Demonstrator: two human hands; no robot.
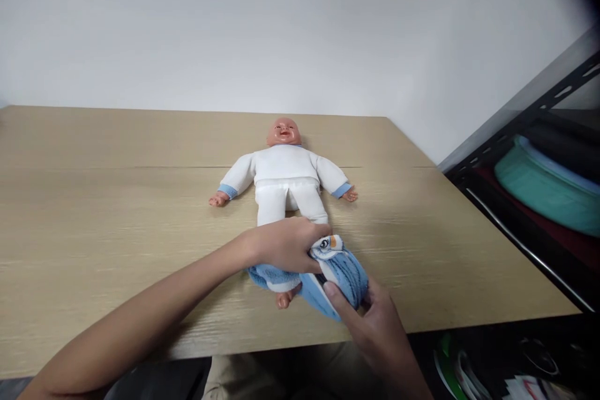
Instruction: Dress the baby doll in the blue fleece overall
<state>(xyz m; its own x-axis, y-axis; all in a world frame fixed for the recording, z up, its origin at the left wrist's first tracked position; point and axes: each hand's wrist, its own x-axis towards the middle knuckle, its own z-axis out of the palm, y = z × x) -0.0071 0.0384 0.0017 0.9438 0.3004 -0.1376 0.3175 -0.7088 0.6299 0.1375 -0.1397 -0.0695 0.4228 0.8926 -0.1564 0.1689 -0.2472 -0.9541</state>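
A baby doll (pixel 287 164) in a white top and trousers with blue cuffs lies face up on the table, feet toward me. Bunched around its lower legs is a blue fleecy garment (pixel 349 275) with white trim and a cartoon eye and orange patch. My left hand (pixel 288 242) crosses over the doll's shins, its fingers closed on the garment's upper edge. From below right, my right hand (pixel 375 319) grips the gathered cloth between thumb and fingers. One bare doll foot (pixel 282 299) sticks out below the cloth; the other is hidden.
The light wooden table (pixel 117 219) backs onto a white wall (pixel 225 31). On the right, a black metal shelf (pixel 515 256) holds a teal rounded object (pixel 548 187). Below the table's right edge are papers (pixel 527 387) and a green-rimmed round item (pixel 445 362).
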